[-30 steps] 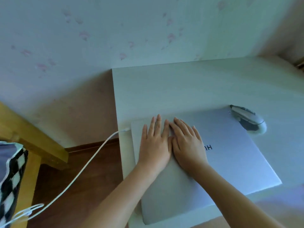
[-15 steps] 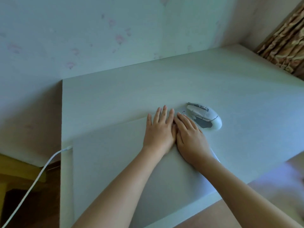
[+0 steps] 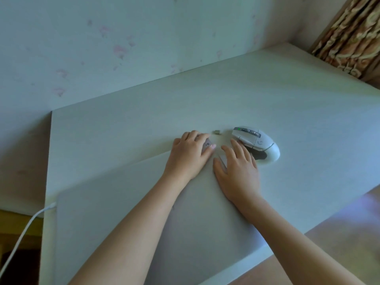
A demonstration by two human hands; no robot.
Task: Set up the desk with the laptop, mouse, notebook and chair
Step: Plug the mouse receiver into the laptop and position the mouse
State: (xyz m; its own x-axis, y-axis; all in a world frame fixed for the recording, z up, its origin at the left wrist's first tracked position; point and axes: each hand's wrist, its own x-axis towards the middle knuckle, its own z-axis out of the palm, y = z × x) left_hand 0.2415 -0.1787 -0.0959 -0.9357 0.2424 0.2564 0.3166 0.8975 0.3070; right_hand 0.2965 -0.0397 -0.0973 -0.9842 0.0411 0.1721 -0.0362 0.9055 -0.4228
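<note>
A closed silver laptop lies flat on the white desk, with a white cable plugged into its left edge. A white mouse sits just beyond the laptop's far right corner. My right hand rests flat on that corner with fingers spread, its fingertips close to the mouse. My left hand is at the laptop's far edge, its fingers curled over a small grey piece. A tiny grey dongle lies between that hand and the mouse. No notebook or chair is in view.
The desk stands against a pale wall with faint pink flowers. A patterned brown curtain hangs at the far right corner. The desk's left edge drops to a dark floor where the cable trails.
My hands, side by side on the lid before, have parted. The left hand has curled over a small grey piece. The dongle now shows beside the mouse. The view has swung right.
</note>
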